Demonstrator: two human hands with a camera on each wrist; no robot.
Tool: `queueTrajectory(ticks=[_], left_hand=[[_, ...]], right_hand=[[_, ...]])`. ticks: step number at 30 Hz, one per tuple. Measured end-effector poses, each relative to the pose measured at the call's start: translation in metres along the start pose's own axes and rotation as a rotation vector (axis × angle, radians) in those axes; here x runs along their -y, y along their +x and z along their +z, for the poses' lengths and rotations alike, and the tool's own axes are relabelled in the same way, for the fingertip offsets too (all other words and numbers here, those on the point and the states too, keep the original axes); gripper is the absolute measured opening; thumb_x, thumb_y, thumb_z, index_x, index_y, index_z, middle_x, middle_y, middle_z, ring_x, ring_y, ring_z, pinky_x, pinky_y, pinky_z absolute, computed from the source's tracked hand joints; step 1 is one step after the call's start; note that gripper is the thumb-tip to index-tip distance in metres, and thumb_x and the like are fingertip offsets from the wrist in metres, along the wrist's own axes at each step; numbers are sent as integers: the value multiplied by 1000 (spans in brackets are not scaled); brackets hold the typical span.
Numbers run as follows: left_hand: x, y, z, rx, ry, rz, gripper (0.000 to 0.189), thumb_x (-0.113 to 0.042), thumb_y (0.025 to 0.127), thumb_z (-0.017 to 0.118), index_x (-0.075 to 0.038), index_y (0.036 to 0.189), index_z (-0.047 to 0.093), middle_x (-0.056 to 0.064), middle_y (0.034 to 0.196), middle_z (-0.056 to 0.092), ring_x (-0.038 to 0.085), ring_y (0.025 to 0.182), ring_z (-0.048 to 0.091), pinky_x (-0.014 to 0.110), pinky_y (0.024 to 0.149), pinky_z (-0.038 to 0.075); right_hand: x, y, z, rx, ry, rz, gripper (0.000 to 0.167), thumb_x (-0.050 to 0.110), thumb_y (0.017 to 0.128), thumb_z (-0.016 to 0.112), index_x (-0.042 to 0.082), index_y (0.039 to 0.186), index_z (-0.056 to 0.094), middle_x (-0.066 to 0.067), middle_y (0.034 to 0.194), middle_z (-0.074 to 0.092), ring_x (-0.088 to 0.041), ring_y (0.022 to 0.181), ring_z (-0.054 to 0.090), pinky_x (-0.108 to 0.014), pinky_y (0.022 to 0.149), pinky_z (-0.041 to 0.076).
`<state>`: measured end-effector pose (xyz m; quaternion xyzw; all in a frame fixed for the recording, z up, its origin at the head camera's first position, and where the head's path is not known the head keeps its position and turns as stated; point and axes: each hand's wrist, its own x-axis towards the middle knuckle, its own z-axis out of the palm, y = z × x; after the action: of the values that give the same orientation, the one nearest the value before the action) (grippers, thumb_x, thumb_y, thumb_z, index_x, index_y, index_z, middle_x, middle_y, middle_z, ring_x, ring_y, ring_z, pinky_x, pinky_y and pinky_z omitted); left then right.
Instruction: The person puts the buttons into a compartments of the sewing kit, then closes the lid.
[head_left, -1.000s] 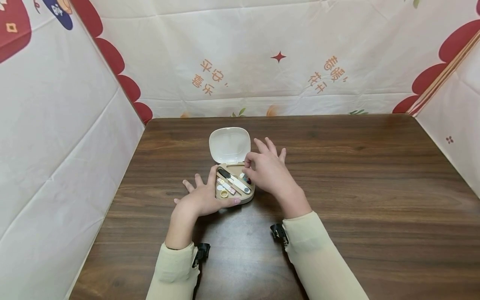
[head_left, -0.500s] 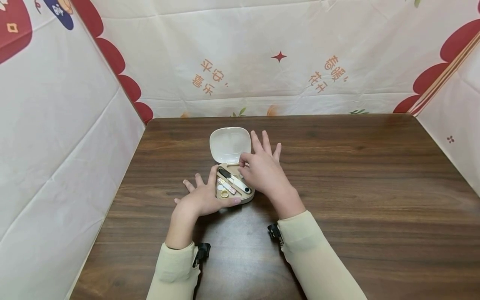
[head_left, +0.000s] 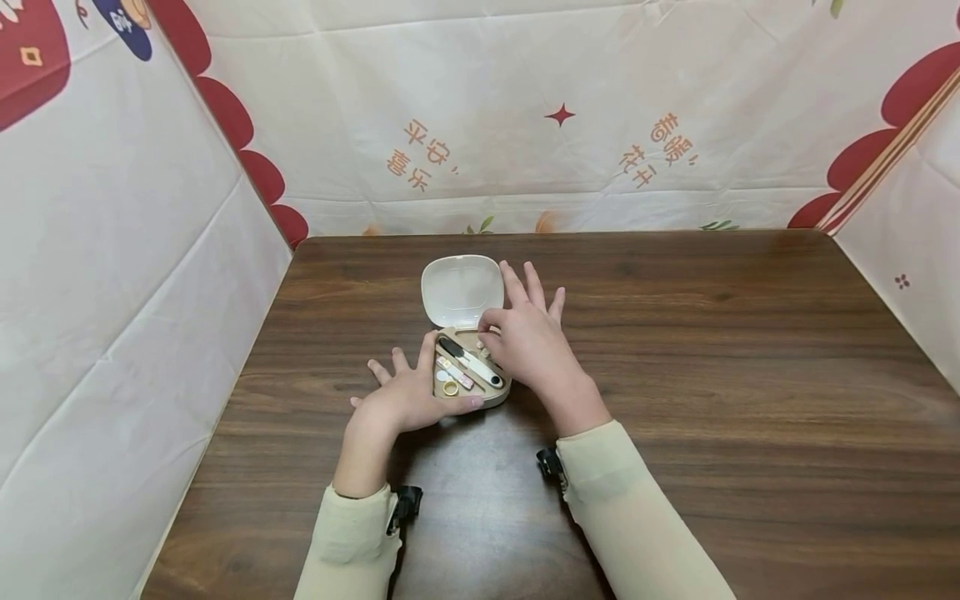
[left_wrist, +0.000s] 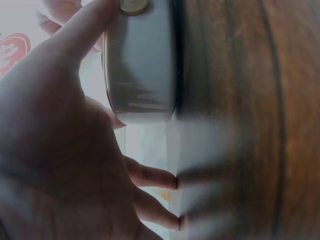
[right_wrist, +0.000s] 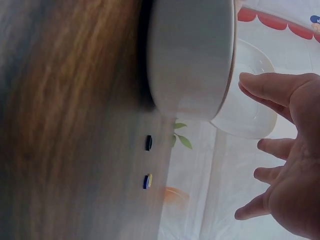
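The open box (right_wrist: 192, 60) is sitting on the worktop (head_left: 712, 375), its lid (head_left: 462, 290) leaning back at 12 o'clock. At 8 o'clock the left hand (head_left: 401, 402) is bracing the box, thumb and forefinger stretched along it, not clenched. At 2 o'clock the right hand (head_left: 531, 342) is holding thumb and forefinger bent close together above small pale pieces (head_left: 483, 350); whether these fingers are grasping anything, I cannot tell. I think a tiny piece could be slipping away, if the fingers are meeting badly. Two dark pieces (right_wrist: 149, 143) are lying outside, so the right hand could be knocking them.
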<state>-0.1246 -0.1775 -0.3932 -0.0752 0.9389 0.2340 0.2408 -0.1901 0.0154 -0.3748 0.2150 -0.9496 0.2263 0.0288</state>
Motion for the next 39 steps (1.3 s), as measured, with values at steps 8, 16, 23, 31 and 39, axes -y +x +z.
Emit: queueTrajectory(ticks=[8, 16, 23, 31, 39], left_hand=[[-1, 0, -2, -1, 2, -3, 128, -88, 77, 70, -44, 170, -6, 33, 176, 0, 64, 158, -14, 100, 100, 8], [-1, 1, -2, -3, -3, 0, 127, -86, 78, 71, -45, 169, -6, 34, 176, 0, 65, 158, -14, 100, 99, 8], [0, 1, -1, -3, -1, 0, 128, -87, 77, 71, -43, 170, -4, 34, 176, 1, 65, 158, -13, 101, 99, 9], [1, 2, -1, -11, -10, 0, 128, -88, 75, 71, -46, 169, -4, 33, 176, 1, 64, 158, -14, 101, 98, 8], [1, 1, 0, -10, -22, 5, 127, -86, 76, 72, -45, 169, -3, 34, 175, 0, 64, 158, -15, 101, 97, 7]], right_hand=[[-11, -1, -12, -31, -2, -10, 6, 20, 95, 76, 22, 93, 81, -14, 175, 31, -45, 166, 14, -89, 118, 6], [-24, -4, -24, -46, 19, 21, 8, 22, 96, 76, 21, 89, 80, -13, 172, 37, -44, 164, 20, -89, 117, 1], [-41, -6, -30, -9, 39, 96, 6, 23, 98, 76, 18, 98, 79, -15, 172, 35, -45, 163, 20, -90, 117, -1], [-55, -8, -31, 145, 24, 242, 25, 27, 100, 73, 14, 121, 73, -19, 176, 24, -50, 163, 13, -91, 116, 0], [-64, -5, -23, 223, 23, 372, 16, 29, 98, 73, 13, 99, 72, -23, 170, 34, -54, 159, 20, -93, 113, 1]])
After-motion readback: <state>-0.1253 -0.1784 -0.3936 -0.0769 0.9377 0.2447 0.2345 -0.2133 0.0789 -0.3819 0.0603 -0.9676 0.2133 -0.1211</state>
